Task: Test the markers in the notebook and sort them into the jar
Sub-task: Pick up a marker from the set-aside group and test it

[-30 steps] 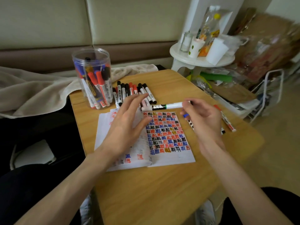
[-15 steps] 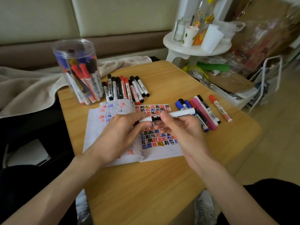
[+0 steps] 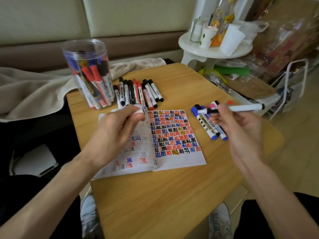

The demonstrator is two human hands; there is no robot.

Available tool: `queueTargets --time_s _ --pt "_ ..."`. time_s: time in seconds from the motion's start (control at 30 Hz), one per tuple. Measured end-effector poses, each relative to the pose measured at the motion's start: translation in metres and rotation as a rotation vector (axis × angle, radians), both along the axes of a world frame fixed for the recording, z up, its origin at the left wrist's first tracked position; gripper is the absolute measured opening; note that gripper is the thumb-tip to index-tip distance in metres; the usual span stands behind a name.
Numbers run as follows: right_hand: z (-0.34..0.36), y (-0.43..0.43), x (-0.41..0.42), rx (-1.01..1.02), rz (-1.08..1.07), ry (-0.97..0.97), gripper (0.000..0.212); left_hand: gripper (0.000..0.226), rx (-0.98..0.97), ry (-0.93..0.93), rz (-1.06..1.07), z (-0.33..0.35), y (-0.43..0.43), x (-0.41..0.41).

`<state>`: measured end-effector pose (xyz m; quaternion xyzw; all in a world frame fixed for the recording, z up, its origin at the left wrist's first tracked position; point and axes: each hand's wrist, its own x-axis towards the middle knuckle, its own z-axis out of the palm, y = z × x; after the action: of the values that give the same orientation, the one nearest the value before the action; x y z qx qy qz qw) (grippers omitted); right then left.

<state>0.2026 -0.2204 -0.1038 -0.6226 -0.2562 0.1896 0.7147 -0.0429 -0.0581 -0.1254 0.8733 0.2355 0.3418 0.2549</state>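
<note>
Right hand [image 3: 241, 133] gripping white marker [image 3: 241, 107], left hand [image 3: 112, 130] pinching what may be its cap [image 3: 139, 111], blue marker [image 3: 205, 127] labelled "MARKER"

The right-hand page of the open notebook [image 3: 174, 135] is covered in rows of one boxy hand-drawn character, repeated in red, blue and black, with a few in yellow-brown. It looks like 田, though I can't be sure. On the blue-capped marker [image 3: 205, 125] lying right of the notebook, the barrel print ends in "MARKER". Labels on the far row of markers [image 3: 138, 92] and those in the jar [image 3: 86, 49] are too small to read.
</note>
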Motion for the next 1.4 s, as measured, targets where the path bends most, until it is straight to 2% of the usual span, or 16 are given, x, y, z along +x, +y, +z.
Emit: queueTargets --time_s 0.17,0.27,0.43,0.5,0.57,0.8,1.4 --pt "-0.027 0.003 -0.042 -0.146 0.217 0.002 0.012 0.02 -0.017 0.107 -0.148 -0.011 -0.018 0.008" --pt "-0.034 0.004 -0.055 -0.179 0.276 0.035 0.013 0.026 -0.007 0.157 -0.16 -0.018 -0.012 0.006" --pt "-0.043 0.002 -0.062 -0.209 0.224 -0.014 0.006 0.032 -0.107 0.242 -0.154 -0.026 -0.002 0.0" --pt "-0.046 0.001 -0.064 -0.219 0.263 -0.055 0.01 0.03 -0.122 0.243 -0.155 -0.027 0.0 -0.001" --pt "-0.047 0.002 -0.068 -0.219 0.319 -0.075 0.013 0.03 -0.125 0.24 -0.16 -0.027 0.0 -0.001" --pt "-0.061 0.007 -0.078 -0.208 0.375 -0.159 0.005 0.037 -0.088 0.256 -0.163 -0.027 0.0 0.001" --pt "-0.072 0.008 -0.076 -0.171 0.338 -0.296 0.004 0.037 -0.113 0.312 -0.141 -0.022 -0.004 0.001"
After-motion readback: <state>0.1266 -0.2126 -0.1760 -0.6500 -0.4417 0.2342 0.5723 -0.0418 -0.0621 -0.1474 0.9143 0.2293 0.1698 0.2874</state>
